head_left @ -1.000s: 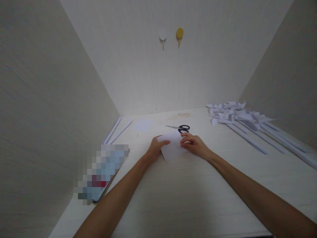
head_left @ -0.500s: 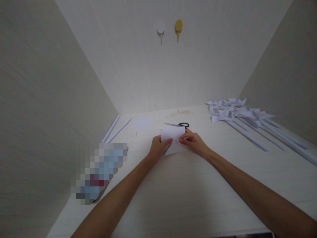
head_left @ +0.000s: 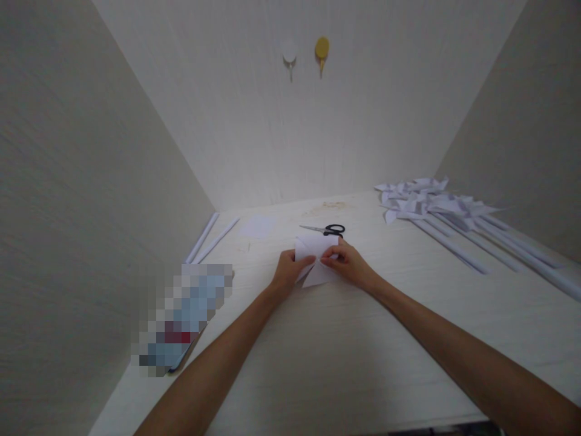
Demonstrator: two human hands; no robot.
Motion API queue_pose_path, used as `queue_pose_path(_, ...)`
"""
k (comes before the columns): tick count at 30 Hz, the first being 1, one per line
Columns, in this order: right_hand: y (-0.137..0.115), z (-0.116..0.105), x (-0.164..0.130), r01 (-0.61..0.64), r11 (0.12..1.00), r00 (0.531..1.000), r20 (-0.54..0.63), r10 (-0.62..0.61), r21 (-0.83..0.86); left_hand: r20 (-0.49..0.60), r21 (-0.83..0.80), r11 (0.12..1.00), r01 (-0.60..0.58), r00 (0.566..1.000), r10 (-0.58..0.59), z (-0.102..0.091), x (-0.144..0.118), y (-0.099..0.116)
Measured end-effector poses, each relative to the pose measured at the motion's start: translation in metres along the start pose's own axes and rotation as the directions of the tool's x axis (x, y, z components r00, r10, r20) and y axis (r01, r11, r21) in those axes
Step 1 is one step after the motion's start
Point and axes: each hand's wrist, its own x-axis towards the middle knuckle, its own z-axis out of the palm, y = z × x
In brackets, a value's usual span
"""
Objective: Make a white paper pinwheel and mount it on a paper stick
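A small white sheet of paper (head_left: 316, 249) lies on the pale table (head_left: 345, 339), folded so that creased flaps rise from it. My left hand (head_left: 288, 271) pinches its left side between thumb and fingers. My right hand (head_left: 347, 263) presses and pinches its right side near the middle fold. Black-handled scissors (head_left: 327, 229) lie just behind the paper, blades pointing left, touched by neither hand.
Several finished white paper pinwheels on long rolled sticks (head_left: 447, 221) lie at the right. Two rolled paper sticks (head_left: 209, 238) lie along the left wall beside a loose white square (head_left: 258, 226). A blurred phone-like object (head_left: 184, 315) lies at the left. Two hooks (head_left: 305, 53) hang on the back wall.
The paper's near corner has been folded up toward the middle, and my hands have shifted slightly away from me with it. The view has tilted a little.
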Motion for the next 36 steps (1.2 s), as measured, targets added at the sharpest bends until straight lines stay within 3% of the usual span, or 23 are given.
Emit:
queue_pose_path(8,-0.002,0.001,0.000,0.000,0.999,1.000,-0.004,0.000,-0.042,0.067,0.033,0.999,-0.021,0.998,0.019,-0.001,0.002,-0.003)
queue_pose_path(18,-0.003,0.003,-0.001,0.045,0.998,0.997,-0.056,-0.047,-0.053,-0.024,0.211,0.976,-0.059,0.998,0.066,0.002,-0.006,0.004)
queue_pose_path(22,-0.007,0.004,-0.002,0.035,0.978,0.996,-0.088,-0.017,0.206,-0.049,0.186,0.976,-0.111,0.991,0.122,0.003,-0.005,0.002)
queue_pose_path(27,-0.018,0.004,-0.003,-0.057,0.751,0.988,-0.072,0.138,0.658,-0.081,0.031,0.995,-0.098,0.992,0.100,0.006,-0.006,0.003)
queue_pose_path(31,-0.021,0.005,-0.003,-0.138,0.639,0.969,-0.029,0.244,0.757,-0.083,-0.050,0.997,-0.061,0.995,0.056,0.009,-0.007,0.003)
queue_pose_path(36,-0.015,0.007,-0.002,-0.189,0.587,0.949,-0.007,0.315,0.787,-0.099,0.018,0.998,-0.059,0.993,0.060,0.010,-0.006,0.002)
